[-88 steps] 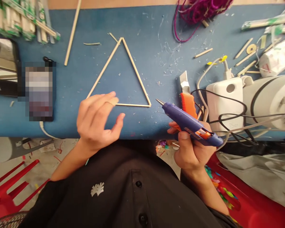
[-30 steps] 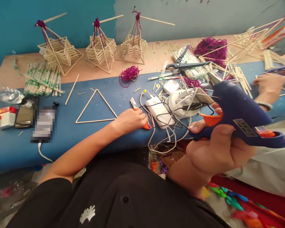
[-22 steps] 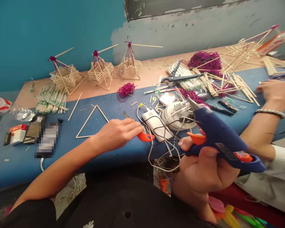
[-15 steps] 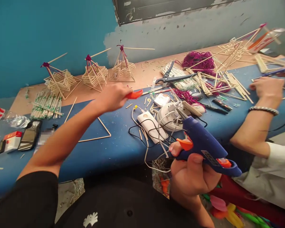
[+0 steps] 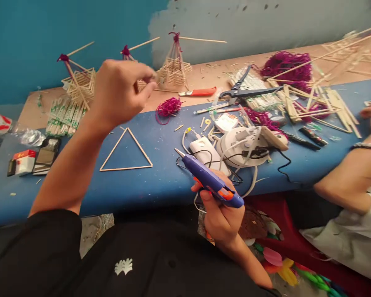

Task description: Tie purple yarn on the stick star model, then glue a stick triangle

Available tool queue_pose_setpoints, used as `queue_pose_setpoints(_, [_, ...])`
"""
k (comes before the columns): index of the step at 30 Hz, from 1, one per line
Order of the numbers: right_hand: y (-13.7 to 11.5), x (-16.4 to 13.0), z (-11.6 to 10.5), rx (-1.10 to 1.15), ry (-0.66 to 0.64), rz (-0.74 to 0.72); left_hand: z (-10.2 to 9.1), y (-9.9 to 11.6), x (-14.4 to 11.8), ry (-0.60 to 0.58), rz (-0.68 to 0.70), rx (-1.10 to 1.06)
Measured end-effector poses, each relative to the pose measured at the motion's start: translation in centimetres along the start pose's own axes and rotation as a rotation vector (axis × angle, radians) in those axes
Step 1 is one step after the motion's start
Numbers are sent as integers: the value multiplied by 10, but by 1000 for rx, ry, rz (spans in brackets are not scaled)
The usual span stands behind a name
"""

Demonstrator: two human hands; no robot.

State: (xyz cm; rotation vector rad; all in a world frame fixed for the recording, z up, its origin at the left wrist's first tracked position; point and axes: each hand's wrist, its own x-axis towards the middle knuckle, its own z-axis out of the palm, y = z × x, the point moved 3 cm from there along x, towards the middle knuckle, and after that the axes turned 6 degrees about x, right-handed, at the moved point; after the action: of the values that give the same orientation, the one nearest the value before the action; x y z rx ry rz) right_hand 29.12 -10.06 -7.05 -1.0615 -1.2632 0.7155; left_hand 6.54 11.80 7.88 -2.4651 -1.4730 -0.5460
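Note:
My right hand (image 5: 224, 218) is wrapped round a blue hot glue gun (image 5: 208, 175) with an orange trigger, its nozzle pointing up and left. My left hand (image 5: 119, 90) is raised over the back of the table, thumb and forefinger slightly apart with nothing visible between them. To its right, an orange-handled knife (image 5: 200, 92) lies on the table by a small bundle of purple string (image 5: 169, 108). A triangle of thin wooden sticks (image 5: 126, 168) lies flat on the blue table cover, below my left hand.
Stick pyramids tied with purple string, one a stick pyramid (image 5: 174, 68), stand along the wall. Wrapped sticks (image 5: 64, 117), large cutters (image 5: 250, 91), a white power strip (image 5: 205, 150) and tangled cables occupy the table. A co-worker's arm (image 5: 352, 173) reaches in from the right.
My left hand has let go of the orange-handled knife, which now lies on the table, and has moved left and up. My right hand has brought the glue gun leftward. The view has shifted.

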Motion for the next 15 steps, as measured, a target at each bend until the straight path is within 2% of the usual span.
queue_pose_setpoints(1, [3, 3, 7, 22, -36, 19, -10, -11, -34, 72, -31, -4])
queue_pose_setpoints(3, [8, 10, 23, 41, -107, 69, -17, -28, -102, 182, -131, -43])
queue_pose_setpoints(5, [9, 22, 41, 14, -175, 85, -9, -36, -164, 257, -213, -38])
queue_pose_setpoints(7, [6, 38, 61, -41, -237, 60, 9, -39, -211, 270, -244, -23])
queue_pose_setpoints(8, [4, 48, 72, -66, -254, 44, 19, -39, -228, 257, -248, -23])
queue_pose_setpoints(10, [0, 71, 95, -108, -284, 39, 35, -36, -252, 319, -209, 12])
queue_pose_setpoints(13, [3, 107, 129, -148, -278, 47, 51, -33, -271, 323, -200, 48])
queue_pose_setpoints(15, [17, 129, 150, -193, -283, 60, 56, -33, -277, 307, -206, 44])
